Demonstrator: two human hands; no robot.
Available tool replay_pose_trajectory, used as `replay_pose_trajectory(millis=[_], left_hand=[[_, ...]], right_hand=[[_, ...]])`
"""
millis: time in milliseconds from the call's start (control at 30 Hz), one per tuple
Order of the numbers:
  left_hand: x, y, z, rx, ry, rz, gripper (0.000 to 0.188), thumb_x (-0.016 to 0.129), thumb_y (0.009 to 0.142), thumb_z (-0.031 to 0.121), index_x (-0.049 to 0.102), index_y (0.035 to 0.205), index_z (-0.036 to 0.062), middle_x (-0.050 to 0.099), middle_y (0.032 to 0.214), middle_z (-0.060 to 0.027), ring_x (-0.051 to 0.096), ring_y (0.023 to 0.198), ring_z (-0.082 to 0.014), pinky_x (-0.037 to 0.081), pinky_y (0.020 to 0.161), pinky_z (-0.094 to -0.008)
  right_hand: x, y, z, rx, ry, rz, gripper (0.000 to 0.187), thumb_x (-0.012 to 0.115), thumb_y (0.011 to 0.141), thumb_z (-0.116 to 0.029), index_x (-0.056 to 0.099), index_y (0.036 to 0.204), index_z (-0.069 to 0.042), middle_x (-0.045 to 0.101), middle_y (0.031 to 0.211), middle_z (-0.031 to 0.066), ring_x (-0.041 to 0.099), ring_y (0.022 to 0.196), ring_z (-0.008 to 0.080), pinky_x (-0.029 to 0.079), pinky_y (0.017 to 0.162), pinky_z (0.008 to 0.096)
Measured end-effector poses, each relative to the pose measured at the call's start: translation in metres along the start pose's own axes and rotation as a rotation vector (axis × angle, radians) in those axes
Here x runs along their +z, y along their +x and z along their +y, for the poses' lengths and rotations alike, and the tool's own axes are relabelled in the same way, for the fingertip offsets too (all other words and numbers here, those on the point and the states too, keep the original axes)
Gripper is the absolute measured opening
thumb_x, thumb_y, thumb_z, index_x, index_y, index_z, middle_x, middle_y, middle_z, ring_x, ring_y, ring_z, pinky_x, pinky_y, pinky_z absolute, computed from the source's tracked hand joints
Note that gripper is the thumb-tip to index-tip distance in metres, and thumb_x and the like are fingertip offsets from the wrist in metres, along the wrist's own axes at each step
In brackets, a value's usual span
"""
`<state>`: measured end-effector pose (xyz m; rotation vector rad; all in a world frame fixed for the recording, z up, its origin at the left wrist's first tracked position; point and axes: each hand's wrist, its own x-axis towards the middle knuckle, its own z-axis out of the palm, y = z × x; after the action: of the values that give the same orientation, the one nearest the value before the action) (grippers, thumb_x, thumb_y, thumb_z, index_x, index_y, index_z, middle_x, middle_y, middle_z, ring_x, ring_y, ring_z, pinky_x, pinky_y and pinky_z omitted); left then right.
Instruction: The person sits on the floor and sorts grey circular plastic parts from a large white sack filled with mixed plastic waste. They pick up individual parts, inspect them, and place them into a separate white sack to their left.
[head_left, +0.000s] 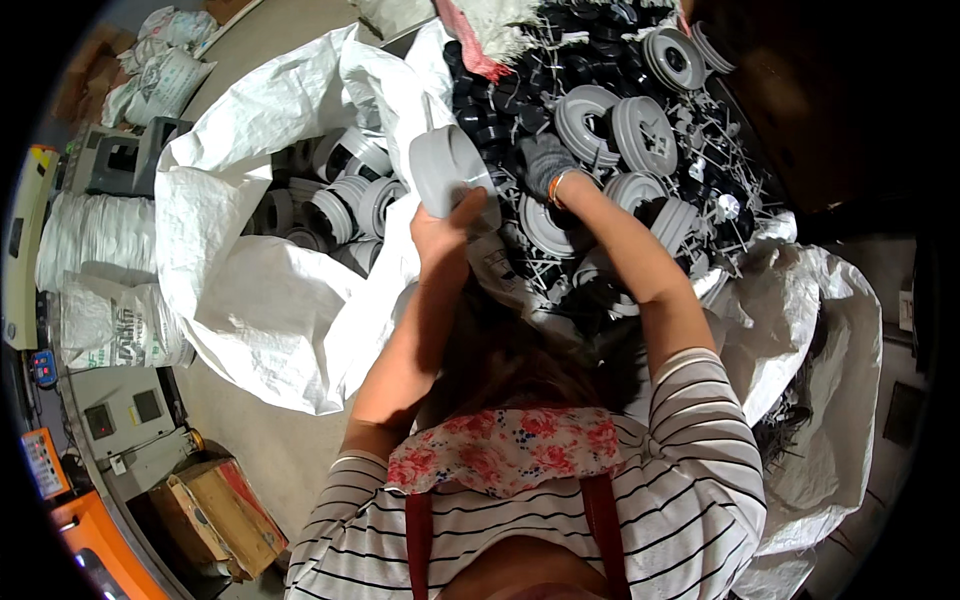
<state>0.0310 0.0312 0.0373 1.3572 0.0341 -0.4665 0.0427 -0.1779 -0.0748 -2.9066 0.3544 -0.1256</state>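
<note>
Smooth plastic ring, crinkled plastic sack, knit cloth glove, matt cardboard box

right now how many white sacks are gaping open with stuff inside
2: a large white sack on the left, holding grey rings, and another sack at the right, with dark bits inside. Others may be hidden.

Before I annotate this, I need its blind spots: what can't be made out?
All in head view:
Some fingers of the left hand: behind the grey ring.
Fingertips of the gloved right hand: lost among black parts.
Bottom of the white sack: under rings.
Orange machine: cut by left rim.
</note>
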Motion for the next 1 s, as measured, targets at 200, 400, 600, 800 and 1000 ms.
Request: replay_pose_trajectory(millis=[200,400,600,800,1000], left_hand=[[-0.008,0.002,0.001,0.03,-0.083,-0.024,0.025,0.071,0.077,0.012,0.06,0.096,0.0005,0.061,0.083,-0.0045,0.056,0.071,-0.0131,0.044,0.063,-0.0265],[-0.005,-0.004,-0.002,-0.059,-0.347,-0.284,0.041,0.061,0.083,0.023,0.054,0.112,-0.0064,0.061,0.1,-0.012,0.059,0.093,-0.023,0.045,0.084,-0.0335],[-0.012,-0.019,-0.004,0.018,-0.016,-0.427,0.036,0.062,0.083,0.018,0.054,0.111,-0.0026,0.059,0.098,-0.0063,0.058,0.087,-0.017,0.046,0.076,-0.03],[-0.028,-0.036,0.015,-0.137,-0.101,-0.544,0.028,0.054,0.089,0.017,0.055,0.108,-0.004,0.061,0.096,-0.0072,0.059,0.085,-0.0158,0.049,0.074,-0.0285],[-0.02,-0.056,0.016,0.011,0.14,-0.588,0.028,0.056,0.088,0.016,0.055,0.108,-0.0038,0.06,0.096,-0.0075,0.058,0.085,-0.0158,0.048,0.075,-0.0281]], right_hand=[[-0.016,-0.004,-0.025,0.068,0.121,0.028,0.033,0.052,0.086,-0.032,0.064,0.092,-0.002,0.059,0.105,0.0204,0.052,0.104,0.0365,0.041,0.089,0.0457],[-0.093,-0.06,-0.039,-0.331,0.564,0.124,0.043,0.068,0.075,-0.031,0.058,0.102,0.002,0.058,0.111,0.0184,0.052,0.108,0.0336,0.041,0.094,0.0407],[-0.14,-0.085,-0.059,-0.212,0.334,0.1,0.071,0.075,0.065,-0.037,0.05,0.118,0.004,0.053,0.116,0.0249,0.05,0.112,0.0386,0.04,0.096,0.0412],[-0.15,-0.104,-0.065,-0.68,0.133,0.066,0.048,0.068,0.069,-0.026,0.055,0.108,-0.001,0.053,0.111,0.022,0.05,0.105,0.0383,0.04,0.091,0.0439],[-0.149,-0.113,-0.061,-0.637,0.134,-0.01,0.044,0.067,0.07,-0.026,0.055,0.107,-0.004,0.055,0.105,0.0198,0.053,0.098,0.0363,0.042,0.085,0.0449]])
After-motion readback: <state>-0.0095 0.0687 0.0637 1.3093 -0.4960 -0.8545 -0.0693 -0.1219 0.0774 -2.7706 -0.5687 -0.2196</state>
